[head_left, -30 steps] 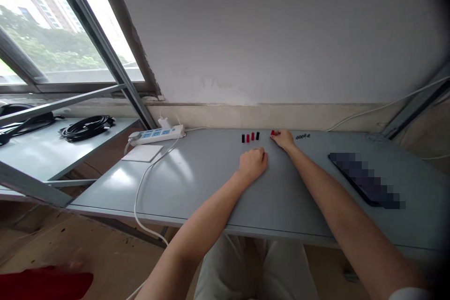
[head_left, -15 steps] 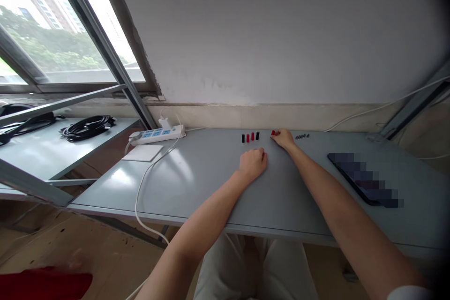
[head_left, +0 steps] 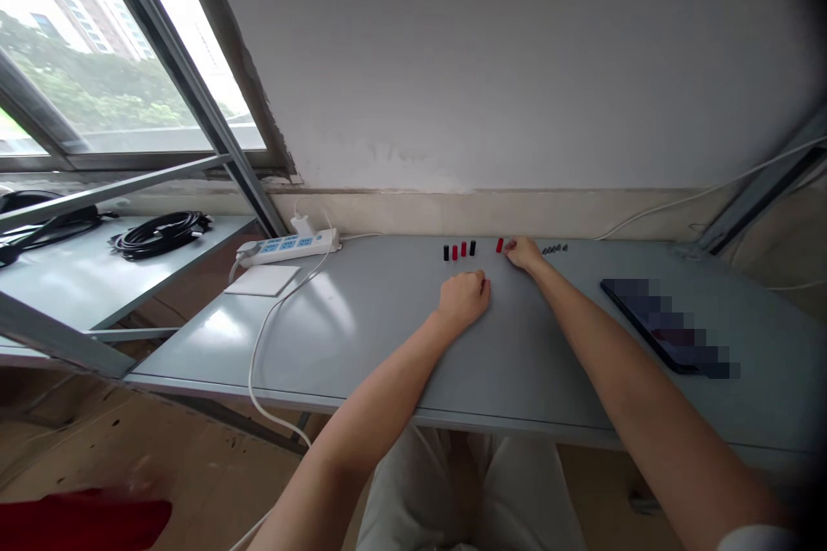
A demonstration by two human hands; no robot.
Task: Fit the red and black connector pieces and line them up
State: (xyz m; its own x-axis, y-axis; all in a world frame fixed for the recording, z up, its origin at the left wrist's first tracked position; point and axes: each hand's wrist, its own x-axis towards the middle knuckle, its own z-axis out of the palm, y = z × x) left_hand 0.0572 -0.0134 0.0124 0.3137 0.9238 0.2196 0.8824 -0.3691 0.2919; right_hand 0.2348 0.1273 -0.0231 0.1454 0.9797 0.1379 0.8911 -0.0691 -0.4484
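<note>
Near the wall edge of the grey table (head_left: 381, 318) several small cylinders stand in a row: a black one (head_left: 445, 253), a red one (head_left: 454, 252), another red one (head_left: 463, 249) and a black one (head_left: 472, 248). A further red cylinder (head_left: 500, 245) stands apart to their right. My right hand (head_left: 523, 254) is just right of it, fingers curled together; whether anything is between them is hidden. Small dark metallic pieces (head_left: 554, 250) lie to the right of that hand. My left hand (head_left: 464, 296) rests closed on the table in front of the row.
A white power strip (head_left: 288, 246) with a cable and a flat white item (head_left: 263, 281) are at the left. A dark flat device (head_left: 665, 327), partly pixelated, lies at the right. Coiled black cables (head_left: 161, 234) sit on the neighbouring table.
My right hand has let go of the red cylinder and moved slightly right, so the cylinder now shows fully. My left hand has stayed in place.
</note>
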